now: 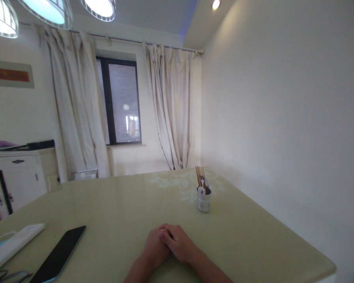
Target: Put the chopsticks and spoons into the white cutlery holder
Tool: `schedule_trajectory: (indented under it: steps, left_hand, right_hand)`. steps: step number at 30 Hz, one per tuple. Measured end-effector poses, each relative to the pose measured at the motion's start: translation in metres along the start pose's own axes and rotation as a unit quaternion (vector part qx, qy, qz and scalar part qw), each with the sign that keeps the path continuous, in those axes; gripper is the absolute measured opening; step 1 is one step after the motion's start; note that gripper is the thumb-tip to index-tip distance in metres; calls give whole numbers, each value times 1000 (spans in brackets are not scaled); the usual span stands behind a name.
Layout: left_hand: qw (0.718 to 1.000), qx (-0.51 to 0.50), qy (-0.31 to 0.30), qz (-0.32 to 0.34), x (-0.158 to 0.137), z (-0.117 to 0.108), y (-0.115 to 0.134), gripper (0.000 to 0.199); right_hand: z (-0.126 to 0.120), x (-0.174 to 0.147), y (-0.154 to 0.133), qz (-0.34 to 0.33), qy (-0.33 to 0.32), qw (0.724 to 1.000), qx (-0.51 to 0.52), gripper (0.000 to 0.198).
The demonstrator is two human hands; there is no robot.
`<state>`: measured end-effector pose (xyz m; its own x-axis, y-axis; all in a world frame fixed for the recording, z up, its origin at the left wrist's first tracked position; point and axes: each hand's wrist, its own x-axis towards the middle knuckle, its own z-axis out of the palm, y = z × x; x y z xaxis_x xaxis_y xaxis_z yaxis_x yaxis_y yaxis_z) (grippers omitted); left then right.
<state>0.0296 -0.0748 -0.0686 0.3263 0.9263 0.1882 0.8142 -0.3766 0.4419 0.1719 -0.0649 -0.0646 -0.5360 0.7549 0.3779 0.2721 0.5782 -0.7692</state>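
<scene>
My left hand and my right hand are clasped together at the near middle of the pale green table. The right fingers wrap over the left ones, and both hands are closed with no object showing in them. The palms are hidden. Beyond them, a little to the right, stands a white utensil holder with a pattern of small holes. Wooden chopsticks and spoons stick up out of it.
At the left lie a black tablet-like slab, a long white object and a dark cable. A wall runs along the table's right side. Curtains, a window and a white cabinet stand behind.
</scene>
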Motion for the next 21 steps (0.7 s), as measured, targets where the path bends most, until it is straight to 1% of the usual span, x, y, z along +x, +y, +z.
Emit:
schedule_trajectory:
  steps: [6,8,9,10,11,12,13,14,15,16,17,18,19,20,21]
  left_hand:
    - [1000,-6,17,6,1,6,-6,34]
    - [1000,3,21,9,2,7,-7,36]
    - [1000,15,20,8,2,7,-7,37]
    - [999,31,18,3,3,7,-7,37]
    - [999,51,17,-6,3,7,-6,37]
    - [997,71,16,-15,4,7,-5,39]
    - [996,89,16,-22,4,7,-5,44]
    - [994,103,17,-24,5,7,-4,50]
    - [993,112,19,-23,5,7,-4,54]
    - [993,117,21,-19,5,8,-3,56]
    - [992,119,22,-16,6,9,-4,56]
    - [992,120,23,-14,6,10,-4,56]
    - [993,119,25,-12,6,11,-4,55]
    - [993,116,30,-11,6,12,-5,54]
    - [993,112,36,-9,6,13,-5,52]
  right_hand:
    - [1,-3,-5,-6,4,1000,-3,58]
    - [4,-3,-3,-14,11,1000,-23,56]
    - [5,-3,0,-21,24,999,-37,55]
    - [4,-1,3,-30,50,997,-52,53]
    - [1,0,7,-39,95,992,-68,52]
    - [-4,3,13,-44,163,982,-83,50]
    - [-13,5,19,-45,247,963,-97,48]
    - [-24,7,25,-41,347,930,-112,50]
    - [-37,9,33,-26,448,885,-127,54]
    - [-52,10,41,-10,523,840,-144,61]
    - [-67,11,50,9,567,807,-163,71]
    - [-81,11,59,36,590,787,-180,79]
    - [-94,10,69,73,596,776,-193,86]
    - [-104,9,78,117,593,771,-202,94]
    - [-112,8,86,149,579,776,-201,98]
